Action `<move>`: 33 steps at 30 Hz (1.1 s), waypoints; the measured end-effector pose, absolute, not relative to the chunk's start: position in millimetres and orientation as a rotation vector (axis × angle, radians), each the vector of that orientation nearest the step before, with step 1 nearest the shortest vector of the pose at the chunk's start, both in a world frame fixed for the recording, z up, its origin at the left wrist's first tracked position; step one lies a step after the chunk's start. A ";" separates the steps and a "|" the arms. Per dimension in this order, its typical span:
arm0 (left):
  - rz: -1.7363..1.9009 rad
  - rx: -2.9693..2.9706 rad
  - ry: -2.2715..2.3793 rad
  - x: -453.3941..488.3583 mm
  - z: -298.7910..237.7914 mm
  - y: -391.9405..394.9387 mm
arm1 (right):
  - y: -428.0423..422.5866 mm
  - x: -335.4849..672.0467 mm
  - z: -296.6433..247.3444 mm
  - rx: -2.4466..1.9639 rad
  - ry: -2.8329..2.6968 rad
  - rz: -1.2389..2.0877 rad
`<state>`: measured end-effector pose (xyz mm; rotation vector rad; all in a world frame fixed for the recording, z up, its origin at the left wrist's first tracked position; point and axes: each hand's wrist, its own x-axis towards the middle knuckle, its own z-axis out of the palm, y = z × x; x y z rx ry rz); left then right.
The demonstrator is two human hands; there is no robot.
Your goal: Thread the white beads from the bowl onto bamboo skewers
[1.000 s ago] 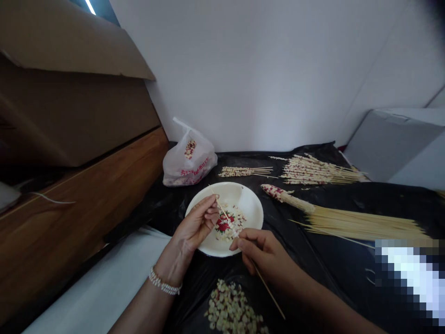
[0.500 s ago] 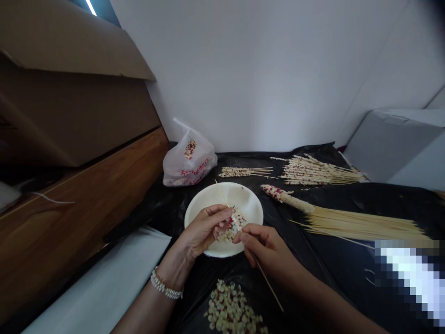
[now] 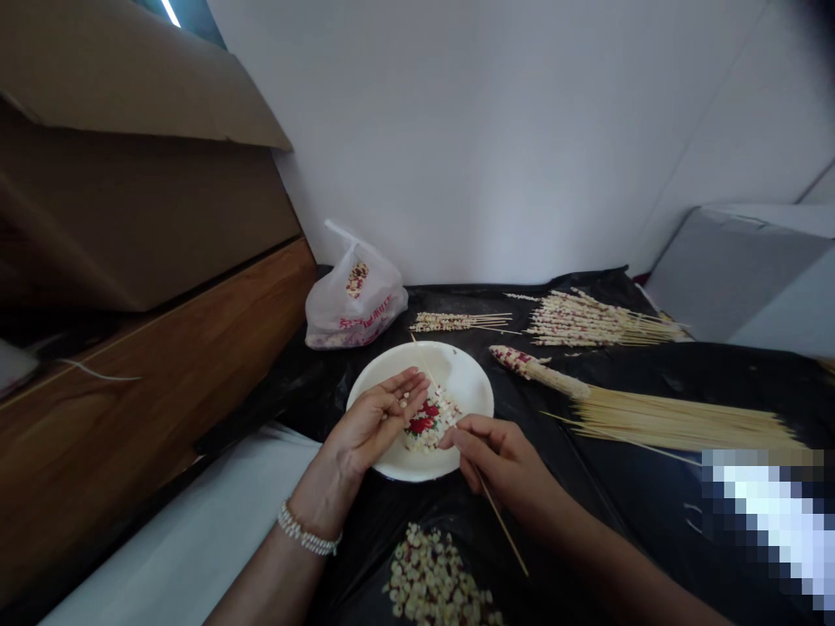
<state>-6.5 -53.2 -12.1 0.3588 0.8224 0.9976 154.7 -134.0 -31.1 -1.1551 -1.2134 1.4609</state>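
My left hand (image 3: 375,422) is turned palm up over the bowl, its fingers loosely stretched and slightly curled. Small pale kernels (image 3: 405,399) rest in it by the fingers. Between the thumb and fingertips of my right hand (image 3: 492,452), closed in a pinch, is a thin bamboo skewer (image 3: 502,522). Its lower end slants toward me; a thin tip appears beyond my left fingers. Below both hands stands a white bowl (image 3: 473,374) with a red pattern on its bottom and pale kernels (image 3: 427,439) scattered in it.
A heap of kernels (image 3: 434,578) lies nearest me on black plastic sheeting (image 3: 587,539). Strung skewers (image 3: 574,319) and a smaller bunch (image 3: 440,322) lie behind. Plain skewers (image 3: 684,419) spread at right. A white plastic bag (image 3: 356,304) and cardboard box (image 3: 150,191) stand left.
My left fingers have opened away from the skewer and the palm has turned up, showing kernels and more of the bowl's red pattern. My right hand stays nearly in place with the skewer.
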 end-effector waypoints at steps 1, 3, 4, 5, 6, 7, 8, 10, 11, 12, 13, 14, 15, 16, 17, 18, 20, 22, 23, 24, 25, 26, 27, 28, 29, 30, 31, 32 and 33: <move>1.000 0.368 0.822 -6.1 -12.0 -53.4 | -134.1 154.6 -31.5 -1.158 -1.212 1.462; 1.013 0.408 0.813 -5.2 -12.9 -52.9 | -134.0 154.5 -32.0 -1.158 -1.209 1.470; 1.017 0.428 0.805 -4.8 -13.7 -52.3 | -133.9 154.4 -32.2 -1.156 -1.210 1.476; 1.021 0.443 0.798 -4.5 -14.5 -51.5 | -133.8 154.2 -32.2 -1.154 -1.211 1.477; 1.026 0.449 0.791 -4.4 -15.2 -50.6 | -133.7 154.0 -32.1 -1.153 -1.213 1.478; 1.029 0.445 0.785 -4.3 -15.7 -49.8 | -133.8 153.7 -31.9 -1.151 -1.214 1.476; 1.033 0.435 0.781 -4.4 -16.1 -49.0 | -133.9 153.4 -31.6 -1.149 -1.214 1.475; 1.057 0.405 0.776 -4.6 -16.2 -47.9 | -134.5 152.9 -31.1 -1.150 -1.216 1.473; 1.073 0.387 0.777 -4.7 -16.1 -47.5 | -134.9 152.7 -30.8 -1.150 -1.219 1.477; 1.092 0.366 0.781 -4.8 -15.8 -47.2 | -135.4 152.6 -30.7 -1.150 -1.220 1.484; 1.112 0.342 0.786 -4.9 -15.3 -46.9 | -136.0 152.5 -30.7 -1.150 -1.221 1.491; 1.129 0.316 0.788 -5.0 -14.7 -46.7 | -136.4 152.5 -30.8 -1.148 -1.225 1.496; 1.136 0.289 0.788 -5.1 -14.0 -46.6 | -136.8 152.6 -31.0 -1.146 -1.229 1.497; 1.135 0.265 0.784 -5.1 -13.2 -46.5 | -137.1 152.6 -31.2 -1.143 -1.235 1.497; 1.126 0.244 0.779 -5.2 -12.4 -46.4 | -137.3 152.6 -31.4 -1.142 -1.244 1.497; 1.116 0.228 0.772 -5.4 -11.6 -46.4 | -137.5 152.6 -31.6 -1.140 -1.253 1.497; 1.105 0.206 0.757 -6.1 -10.2 -46.4 | -137.7 152.4 -31.8 -1.128 -1.271 1.503; 1.111 0.192 0.737 -7.4 -9.2 -46.2 | -138.2 152.1 -31.8 -1.110 -1.284 1.511; 1.115 0.187 0.726 -8.3 -8.8 -46.1 | -138.5 151.9 -31.6 -1.103 -1.287 1.517; 1.118 0.183 0.714 -9.3 -8.5 -45.9 | -138.9 151.7 -31.4 -1.098 -1.288 1.524; 1.120 0.179 0.704 -10.3 -8.2 -45.6 | -139.2 151.5 -31.2 -1.094 -1.289 1.530; 1.124 0.173 0.694 -11.2 -7.9 -45.3 | -139.5 151.2 -31.0 -1.089 -1.292 1.534; 1.129 0.167 0.684 -12.1 -7.7 -44.8 | -139.8 151.0 -30.8 -1.084 -1.297 1.534; 1.132 0.161 0.677 -12.7 -7.6 -44.3 | -140.0 150.7 -30.7 -1.080 -1.303 1.533; 1.136 0.157 0.674 -13.2 -7.7 -43.6 | -140.1 150.4 -30.8 -1.078 -1.309 1.529; 1.144 0.157 0.674 -13.5 -8.0 -42.8 | -140.1 150.1 -31.0 -1.076 -1.315 1.527; 1.155 0.161 0.674 -13.6 -8.4 -41.9 | -140.2 149.8 -31.4 -1.076 -1.320 1.526; 1.166 0.168 0.675 -13.6 -9.1 -41.1 | -140.3 149.4 -31.9 -1.078 -1.323 1.528; 1.177 0.178 0.676 -13.6 -9.8 -40.4 | -140.5 149.0 -32.4 -1.081 -1.325 1.533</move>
